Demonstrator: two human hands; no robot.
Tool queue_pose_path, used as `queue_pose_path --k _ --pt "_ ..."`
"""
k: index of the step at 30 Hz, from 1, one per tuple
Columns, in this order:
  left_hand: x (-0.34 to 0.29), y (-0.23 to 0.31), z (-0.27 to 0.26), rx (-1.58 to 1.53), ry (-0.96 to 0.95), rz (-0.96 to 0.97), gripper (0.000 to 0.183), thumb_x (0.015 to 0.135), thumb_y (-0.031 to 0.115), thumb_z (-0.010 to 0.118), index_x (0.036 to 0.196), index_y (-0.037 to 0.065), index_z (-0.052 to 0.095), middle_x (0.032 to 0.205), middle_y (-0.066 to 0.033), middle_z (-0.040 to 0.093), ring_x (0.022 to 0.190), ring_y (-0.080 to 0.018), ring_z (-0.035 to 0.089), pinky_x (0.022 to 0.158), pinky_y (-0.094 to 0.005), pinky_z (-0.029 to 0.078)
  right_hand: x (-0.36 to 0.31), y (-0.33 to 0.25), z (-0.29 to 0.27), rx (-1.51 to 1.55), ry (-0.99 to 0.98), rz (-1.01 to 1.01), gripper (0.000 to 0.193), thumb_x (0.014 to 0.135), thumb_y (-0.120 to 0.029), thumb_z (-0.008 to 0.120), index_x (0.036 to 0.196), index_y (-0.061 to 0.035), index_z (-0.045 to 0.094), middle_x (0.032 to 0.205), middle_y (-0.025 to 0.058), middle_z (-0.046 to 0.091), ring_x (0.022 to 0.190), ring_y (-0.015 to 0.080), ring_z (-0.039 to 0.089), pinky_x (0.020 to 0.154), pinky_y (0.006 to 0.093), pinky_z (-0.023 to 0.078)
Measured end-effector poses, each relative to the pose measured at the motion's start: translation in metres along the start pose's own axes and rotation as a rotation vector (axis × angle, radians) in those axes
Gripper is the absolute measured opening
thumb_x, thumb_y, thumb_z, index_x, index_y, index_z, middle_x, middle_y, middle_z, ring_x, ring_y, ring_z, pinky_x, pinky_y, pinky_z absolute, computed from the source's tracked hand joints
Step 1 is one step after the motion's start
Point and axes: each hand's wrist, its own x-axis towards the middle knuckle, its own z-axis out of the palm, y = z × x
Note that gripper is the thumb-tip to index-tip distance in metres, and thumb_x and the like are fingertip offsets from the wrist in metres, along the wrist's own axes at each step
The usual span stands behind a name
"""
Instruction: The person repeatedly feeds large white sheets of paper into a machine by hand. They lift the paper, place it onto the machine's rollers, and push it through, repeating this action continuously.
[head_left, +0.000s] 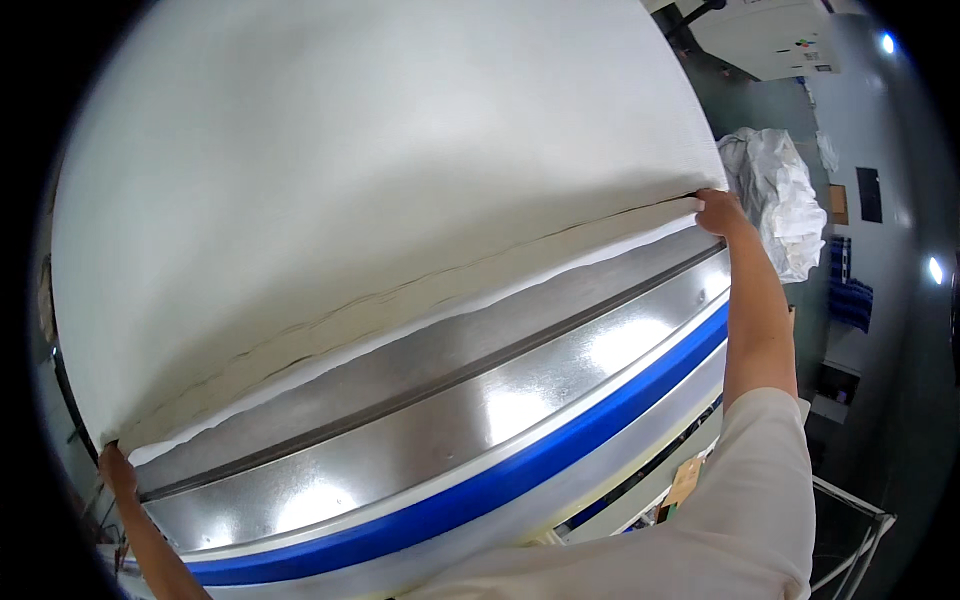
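Observation:
A very wide white sheet (400, 120), cloth or paper I cannot tell, spreads away from me over most of the view. Along its near side runs a cream edge strip (420, 292) with wavy crease lines and a thin white layer below. My right hand (720, 212) grips the right end of this strip, fingers curled over it. At the far left end, my left hand (117, 470) pinches the corner, its fingertips partly hidden. Between the hands, the strip hangs just above a grey metal surface (440, 345).
A shiny metal panel (430, 435) and a blue band (480, 493) run along the machine's front, against my body. Crumpled white plastic (780, 205) lies to the right. Beyond it stands a white machine (765, 40). A white metal frame (860, 545) is at lower right.

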Motion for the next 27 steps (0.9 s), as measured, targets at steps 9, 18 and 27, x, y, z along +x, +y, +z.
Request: queue_pose_path --k 9,18,27 --pt "-0.011 0.067 -0.092 0.13 -0.172 -0.155 0.031 0.089 0.008 0.046 0.116 0.015 0.061 0.114 -0.0086 0.062 0.104 -0.0278 0.058 0.089 -0.0414 0.047 -0.027 0.04 0.005 0.003 0.126 0.071 0.029 0.088 -0.021 0.049 0.115 -0.0198 0.062 0.113 0.0072 0.064 0.105 0.0258 0.059 0.097 0.042 0.04" --pt "-0.093 0.011 -0.172 0.06 -0.214 -0.105 0.036 0.083 0.005 0.045 0.112 0.018 0.062 0.11 -0.0097 0.063 0.102 -0.0329 0.057 0.087 -0.0449 0.047 -0.096 0.119 -0.009 0.15 0.206 -0.154 0.037 0.073 -0.006 0.057 0.109 -0.0091 0.063 0.099 0.0183 0.064 0.094 0.0366 0.06 0.082 0.0436 0.047" --pt "-0.24 0.04 -0.085 0.247 -0.755 0.222 0.034 0.083 0.011 0.048 0.113 0.017 0.062 0.113 -0.0064 0.063 0.108 -0.0239 0.057 0.099 -0.0466 0.037 -0.191 0.097 0.082 -0.232 -0.062 -0.32 0.029 0.074 -0.013 0.056 0.1 -0.0153 0.068 0.091 0.0109 0.067 0.091 0.0277 0.062 0.094 0.0463 0.039"
